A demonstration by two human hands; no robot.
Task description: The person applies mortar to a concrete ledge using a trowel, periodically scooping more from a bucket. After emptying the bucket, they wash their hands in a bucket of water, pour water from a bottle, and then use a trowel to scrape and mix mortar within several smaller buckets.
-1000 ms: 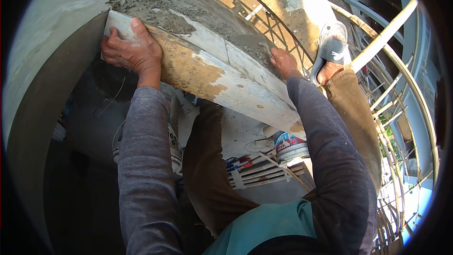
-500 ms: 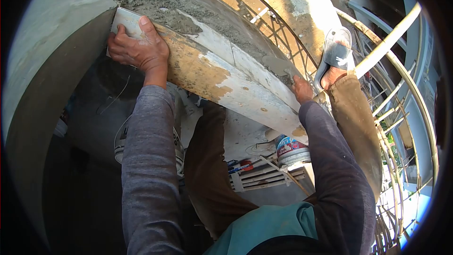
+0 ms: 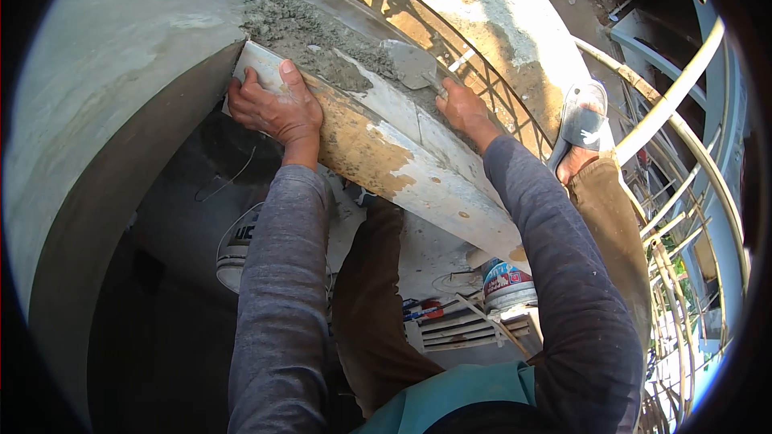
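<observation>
My left hand (image 3: 277, 108) grips the upper left end of a long, worn board (image 3: 362, 145), thumb on its top edge and fingers over its face. The board lies along the rim of a curved wall, its surface peeled and patchy. My right hand (image 3: 465, 111) is closed round the handle of a trowel (image 3: 408, 63), most of the handle hidden by the fingers. The trowel's flat blade rests on or just over the wet grey mortar (image 3: 297, 28) spread along the wall top behind the board.
Smooth curved plaster (image 3: 121, 56) rises at the left. Below the board stand a paint bucket (image 3: 511, 283) and another bucket (image 3: 232, 265). My sandalled foot (image 3: 585, 124) rests at the right, beside bamboo scaffold poles (image 3: 675, 92). A drop with a lattice shadow lies beyond the wall.
My right hand has moved the trowel up and left along the mortar, nearer my left hand. My left hand keeps its hold on the board; the whole view has shifted slightly.
</observation>
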